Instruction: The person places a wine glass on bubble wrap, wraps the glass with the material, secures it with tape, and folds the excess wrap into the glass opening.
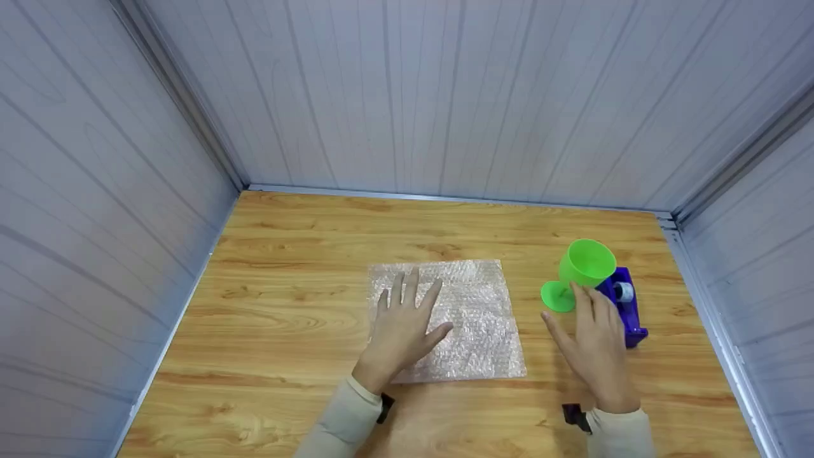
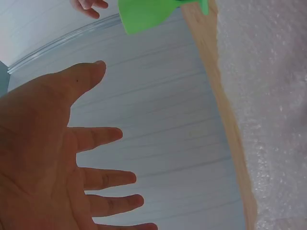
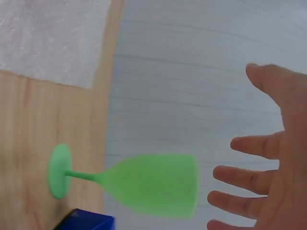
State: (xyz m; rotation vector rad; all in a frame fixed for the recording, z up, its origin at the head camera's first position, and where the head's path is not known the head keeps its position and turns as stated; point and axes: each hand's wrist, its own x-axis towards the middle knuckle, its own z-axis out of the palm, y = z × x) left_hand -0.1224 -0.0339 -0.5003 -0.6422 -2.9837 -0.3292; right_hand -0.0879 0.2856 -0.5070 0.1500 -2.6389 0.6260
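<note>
A square sheet of bubble wrap [image 1: 474, 324] lies flat on the wooden table. Over its left part hovers my left hand [image 1: 400, 327], fingers spread and straight, holding nothing; in the left wrist view the palm [image 2: 38, 158] shows apart from the sheet. To the right of the wrap, a bright green goblet [image 1: 588, 262] stands upright on its round foot. My right hand [image 1: 598, 343] is just in front of the goblet, fingers extended and thumb apart. The right wrist view shows a gap between those fingertips [image 3: 240, 143] and the goblet's bowl [image 3: 153, 184].
Right beside the goblet sits a blue tape dispenser [image 1: 629, 312] with a roll in it, partly behind the right hand. Pale panel walls [image 1: 413, 95] enclose the table [image 1: 286, 305] at the back and both sides.
</note>
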